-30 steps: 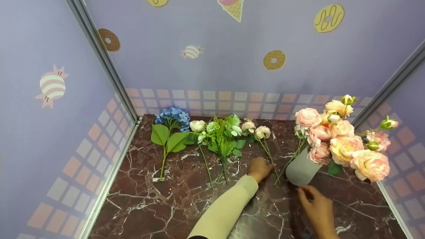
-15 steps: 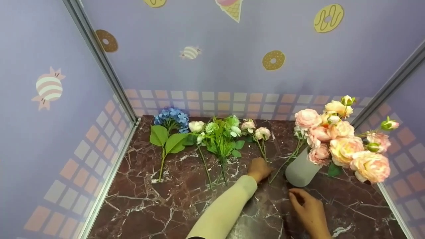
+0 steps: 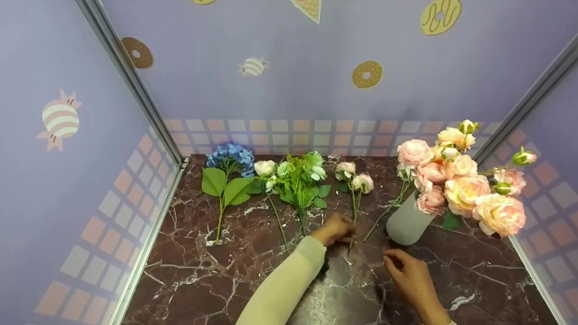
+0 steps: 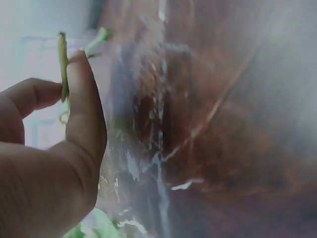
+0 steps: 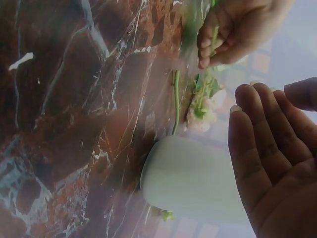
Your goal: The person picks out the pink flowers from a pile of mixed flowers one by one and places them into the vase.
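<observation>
My left hand (image 3: 336,229) pinches the green stem (image 4: 63,67) of a pink flower spray between thumb and finger. The spray's pale pink blooms (image 3: 362,183) are toward the back of the marble-patterned surface. In the right wrist view, the left hand (image 5: 242,29) appears with the stem running through its fingers. My right hand (image 3: 412,276) is in front of a pale grey vase (image 3: 408,221), apart from it. Its fingers (image 5: 265,134) are loosely bent with nothing between them. Large peach-pink roses (image 3: 467,194) lean rightward out of the vase.
A blue hydrangea (image 3: 231,158) with big leaves lies at the left. Beside it are a white flower (image 3: 265,168) and a green bunch (image 3: 298,185). Another stem (image 3: 384,216) lies left of the vase. Purple printed walls (image 3: 307,81) enclose the back and sides.
My left hand has shifted left, bringing the lower stem of the pink spray with it so that it stands straighter. My right hand has moved slightly left, away from the vase's base.
</observation>
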Tool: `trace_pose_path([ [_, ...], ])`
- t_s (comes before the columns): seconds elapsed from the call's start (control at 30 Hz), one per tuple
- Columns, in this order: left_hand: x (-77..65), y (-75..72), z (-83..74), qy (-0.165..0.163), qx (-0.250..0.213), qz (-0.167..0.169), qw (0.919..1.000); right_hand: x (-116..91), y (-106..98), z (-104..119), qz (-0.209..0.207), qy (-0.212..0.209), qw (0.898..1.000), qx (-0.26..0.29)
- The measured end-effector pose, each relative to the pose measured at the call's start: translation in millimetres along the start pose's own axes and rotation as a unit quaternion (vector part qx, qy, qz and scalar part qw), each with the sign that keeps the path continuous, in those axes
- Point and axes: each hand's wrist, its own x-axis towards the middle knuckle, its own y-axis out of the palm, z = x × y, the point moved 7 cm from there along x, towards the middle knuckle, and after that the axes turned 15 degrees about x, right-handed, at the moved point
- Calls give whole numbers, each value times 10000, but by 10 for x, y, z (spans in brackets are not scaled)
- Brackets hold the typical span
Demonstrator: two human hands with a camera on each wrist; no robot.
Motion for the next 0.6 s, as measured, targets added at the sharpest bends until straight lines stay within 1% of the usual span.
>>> trace_pose_path([
  [0.03,-22,-5,36,-54,-343,191,9992,1,12,-4,52,28,10000,7],
  [0.07,-43,-15,65,-86,-557,329,9979,2,27,-9,113,70,9999,3],
  [0.1,-68,-28,89,-87,-659,429,9969,1,41,-17,164,133,9998,-3],
  [0.17,-119,-47,108,-22,-717,591,9957,2,54,-33,252,232,9994,-19],
  [0.23,-179,-67,122,82,-731,663,9951,1,68,-42,310,295,9991,-53],
  [0.33,-296,-96,148,255,-786,640,9945,1,84,-42,349,296,9989,-80],
  [0.4,-385,-115,179,347,-824,511,9947,5,90,-37,344,309,9989,-68],
  [0.5,-539,-132,238,397,-789,339,9955,21,94,-12,333,264,9991,-33],
  [0.6,-700,-131,282,412,-702,174,9965,54,79,56,220,136,9997,19],
])
